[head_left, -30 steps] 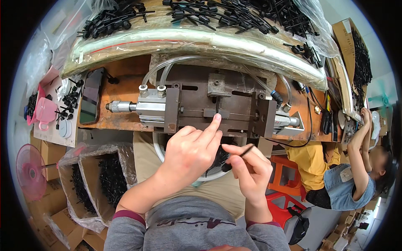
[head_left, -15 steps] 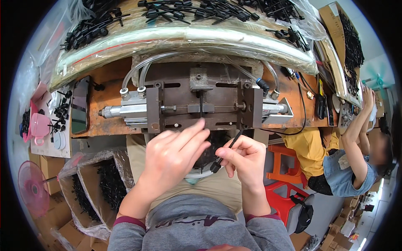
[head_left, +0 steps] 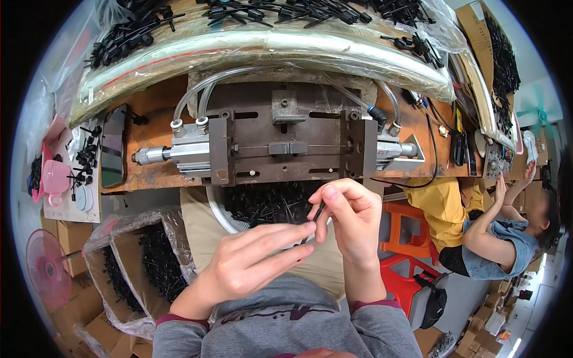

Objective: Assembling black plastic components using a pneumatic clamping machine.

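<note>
A thin black plastic rod-like part (head_left: 320, 211) is pinched between the thumb and fingers of my right hand (head_left: 352, 218), just in front of the machine. My left hand (head_left: 250, 259) reaches in from the lower left with long, nearly straight fingers. Their tips close on the part's lower end; the left thumb is hidden, and so is most of that end. Beyond the hands, a brown metal fixture (head_left: 262, 170) carries two small grey jaw blocks (head_left: 288, 148) at its middle, with no part standing in them. Silver cylinders (head_left: 191, 156) flank it.
Below the fixture, a bin holds several black parts (head_left: 262, 206). More black parts (head_left: 286, 12) lie on the plastic-wrapped shelf. A phone (head_left: 113, 149) and pink cup (head_left: 57, 179) are at left; plastic-lined boxes (head_left: 128, 262) stand below. A co-worker (head_left: 495, 238) sits at right.
The black part that stood in the fixture is gone from it, and the cylinder rods have drawn outward. My left hand has come back toward me to the part in my right hand.
</note>
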